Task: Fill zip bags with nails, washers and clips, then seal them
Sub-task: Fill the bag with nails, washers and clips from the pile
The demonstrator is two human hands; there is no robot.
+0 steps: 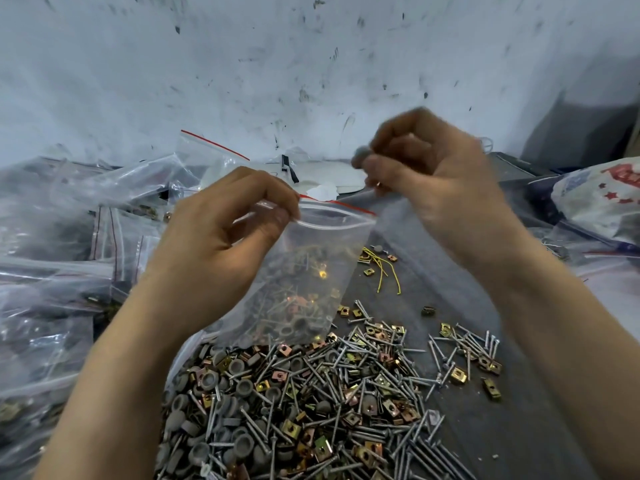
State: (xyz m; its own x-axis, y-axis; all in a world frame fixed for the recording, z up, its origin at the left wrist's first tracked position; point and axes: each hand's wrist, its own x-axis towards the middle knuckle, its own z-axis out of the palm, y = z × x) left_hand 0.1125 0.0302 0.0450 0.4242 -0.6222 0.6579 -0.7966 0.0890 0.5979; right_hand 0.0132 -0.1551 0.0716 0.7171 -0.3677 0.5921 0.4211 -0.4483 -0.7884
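My left hand [228,223] pinches the top left corner of a clear zip bag [311,258] with a red strip along its mouth. The bag hangs open above the pile and holds some nails, grey washers and brass clips at its bottom. Just above the bag's mouth, my right hand [426,168] is blurred and holds a few small parts in its curled fingers, among them a grey washer [362,157]. Below lies a loose heap of nails [346,393], grey washers [207,386] and brass clips [457,375] on the dark table.
Filled zip bags [52,271] pile up on the left. A printed plastic sack [602,202] lies at the right. Yellow wire pieces [384,268] lie behind the heap. A stained white wall [311,64] closes the back.
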